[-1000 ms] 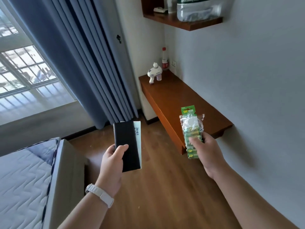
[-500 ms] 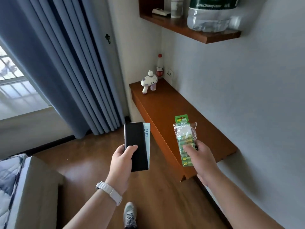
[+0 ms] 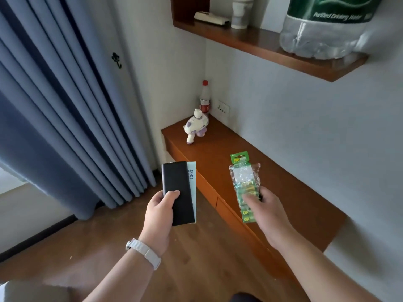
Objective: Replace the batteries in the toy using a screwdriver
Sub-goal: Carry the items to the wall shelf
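A white and purple toy [image 3: 195,126] stands at the far corner of a brown wall-mounted desk [image 3: 272,188]. My left hand [image 3: 160,216] grips a flat black case [image 3: 177,191] with a pale label strip along its right side, held upright over the floor. My right hand [image 3: 268,211] holds a clear plastic pack of green batteries [image 3: 245,186] above the desk's near half. Both hands are well short of the toy. No bare screwdriver shows.
A red-capped bottle [image 3: 205,98] and a wall socket [image 3: 223,108] sit behind the toy. An upper shelf [image 3: 261,47] carries a large water jug [image 3: 327,27], a cup and a remote. Blue curtains [image 3: 65,101] hang left. Wooden floor lies below.
The view has moved forward and turned right toward the desk; the toy and shelf look larger, and the bed and window have dropped out. Both hands keep their holds.
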Demonstrator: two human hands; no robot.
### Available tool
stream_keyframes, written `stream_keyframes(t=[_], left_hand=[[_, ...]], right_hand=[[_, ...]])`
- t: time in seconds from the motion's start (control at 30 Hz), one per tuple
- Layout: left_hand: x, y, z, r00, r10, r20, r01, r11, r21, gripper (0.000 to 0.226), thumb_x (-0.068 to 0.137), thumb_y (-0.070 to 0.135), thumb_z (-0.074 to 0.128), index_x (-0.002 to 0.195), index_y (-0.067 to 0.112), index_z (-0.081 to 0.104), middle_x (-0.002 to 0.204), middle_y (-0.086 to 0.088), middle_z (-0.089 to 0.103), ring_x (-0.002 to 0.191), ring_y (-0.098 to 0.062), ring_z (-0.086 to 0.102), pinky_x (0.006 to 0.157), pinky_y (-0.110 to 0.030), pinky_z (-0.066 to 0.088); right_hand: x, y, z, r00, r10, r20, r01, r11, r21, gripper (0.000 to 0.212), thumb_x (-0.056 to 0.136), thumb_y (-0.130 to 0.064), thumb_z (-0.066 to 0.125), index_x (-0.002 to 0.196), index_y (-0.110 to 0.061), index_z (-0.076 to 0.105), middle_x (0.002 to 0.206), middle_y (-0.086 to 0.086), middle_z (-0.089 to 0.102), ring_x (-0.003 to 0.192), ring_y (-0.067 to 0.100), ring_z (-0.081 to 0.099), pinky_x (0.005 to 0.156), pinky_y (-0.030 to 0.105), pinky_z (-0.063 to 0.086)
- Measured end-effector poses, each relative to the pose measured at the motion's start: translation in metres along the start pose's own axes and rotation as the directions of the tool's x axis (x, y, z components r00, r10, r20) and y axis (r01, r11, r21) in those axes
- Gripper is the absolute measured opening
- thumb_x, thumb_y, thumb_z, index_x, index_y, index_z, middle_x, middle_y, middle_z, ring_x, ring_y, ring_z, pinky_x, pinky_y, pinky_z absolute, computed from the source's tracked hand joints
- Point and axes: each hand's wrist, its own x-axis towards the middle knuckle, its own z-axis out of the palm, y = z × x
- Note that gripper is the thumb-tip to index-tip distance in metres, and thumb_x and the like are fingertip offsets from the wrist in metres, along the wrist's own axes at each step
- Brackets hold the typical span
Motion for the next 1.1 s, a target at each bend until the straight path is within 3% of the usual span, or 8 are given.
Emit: stream_keyframes(t=[0.23, 0.47, 0.57, 0.63, 0.8, 0.9, 1.1], left_hand=[[0.073, 0.002, 0.028, 0.996, -0.068, 0.065, 0.065, 0.997, 0.051, 0.018, 0.095, 0.024, 0.060, 0.109, 0.014, 0.066, 0.099, -0.011, 0.075, 0.090, -0.028, 0.073, 0.077, -0.043, 0.061], [0.141, 0.020, 0.062, 0.988, -0.149, 0.052, 0.139, 0.978, 0.156, 0.015, 0.095, 0.026, 0.061, 0.107, 0.018, 0.064, 0.094, -0.011, 0.076, 0.083, -0.027, 0.075, 0.070, -0.039, 0.060], [0.177, 0.033, 0.082, 0.987, -0.153, 0.038, 0.140, 0.962, 0.234, 0.017, 0.093, 0.026, 0.063, 0.105, 0.014, 0.067, 0.089, -0.013, 0.076, 0.080, -0.031, 0.074, 0.072, -0.044, 0.061], [0.200, 0.039, 0.099, 0.987, -0.151, 0.049, 0.132, 0.952, 0.276, 0.019, 0.093, 0.026, 0.064, 0.105, 0.012, 0.067, 0.088, -0.015, 0.076, 0.080, -0.033, 0.074, 0.074, -0.046, 0.061], [0.237, 0.042, 0.144, 0.977, -0.173, 0.125, 0.121, 0.930, 0.346, 0.019, 0.092, 0.031, 0.064, 0.105, 0.017, 0.066, 0.091, -0.015, 0.075, 0.079, -0.031, 0.074, 0.067, -0.039, 0.059], [0.248, 0.039, 0.170, 0.961, -0.216, 0.171, 0.131, 0.904, 0.407, 0.014, 0.093, 0.032, 0.064, 0.103, 0.022, 0.062, 0.092, -0.012, 0.074, 0.080, -0.028, 0.074, 0.067, -0.038, 0.058], [0.270, 0.023, 0.209, 0.920, -0.281, 0.272, 0.081, 0.819, 0.569, 0.017, 0.094, 0.033, 0.062, 0.102, 0.018, 0.063, 0.095, -0.011, 0.073, 0.088, -0.028, 0.072, 0.082, -0.045, 0.059]], right_hand=[[0.055, 0.008, 0.004, 0.991, 0.109, -0.078, -0.108, 0.994, 0.013, 0.015, 0.093, -0.034, 0.061, 0.105, -0.025, 0.060, 0.094, 0.001, 0.071, 0.082, 0.014, 0.072, 0.067, 0.028, 0.059], [0.136, 0.010, 0.012, 0.978, 0.194, -0.079, -0.184, 0.976, 0.120, 0.018, 0.091, -0.031, 0.063, 0.106, -0.021, 0.062, 0.093, 0.009, 0.070, 0.085, 0.030, 0.069, 0.069, 0.034, 0.055], [0.168, 0.006, 0.013, 0.975, 0.213, -0.070, -0.200, 0.967, 0.158, 0.010, 0.092, -0.025, 0.062, 0.100, -0.019, 0.062, 0.092, 0.012, 0.070, 0.083, 0.036, 0.068, 0.063, 0.032, 0.052], [0.187, 0.006, 0.009, 0.970, 0.234, -0.067, -0.220, 0.961, 0.167, 0.009, 0.092, -0.024, 0.062, 0.098, -0.017, 0.062, 0.090, 0.014, 0.070, 0.071, 0.029, 0.064, 0.060, 0.031, 0.050], [0.214, 0.012, -0.008, 0.962, 0.264, -0.074, -0.248, 0.953, 0.175, 0.010, 0.093, -0.022, 0.060, 0.097, -0.014, 0.060, 0.091, 0.019, 0.067, 0.068, 0.020, 0.059, 0.057, 0.029, 0.048], [0.219, 0.019, -0.019, 0.946, 0.298, -0.129, -0.274, 0.945, 0.177, 0.007, 0.093, -0.021, 0.059, 0.095, -0.015, 0.060, 0.081, 0.011, 0.065, 0.064, 0.017, 0.059, 0.055, 0.026, 0.048], [0.217, 0.045, -0.029, 0.890, 0.402, -0.215, -0.341, 0.899, 0.273, 0.007, 0.093, -0.017, 0.060, 0.098, -0.013, 0.061, 0.084, 0.014, 0.065, 0.067, 0.020, 0.057, 0.059, 0.031, 0.047]])
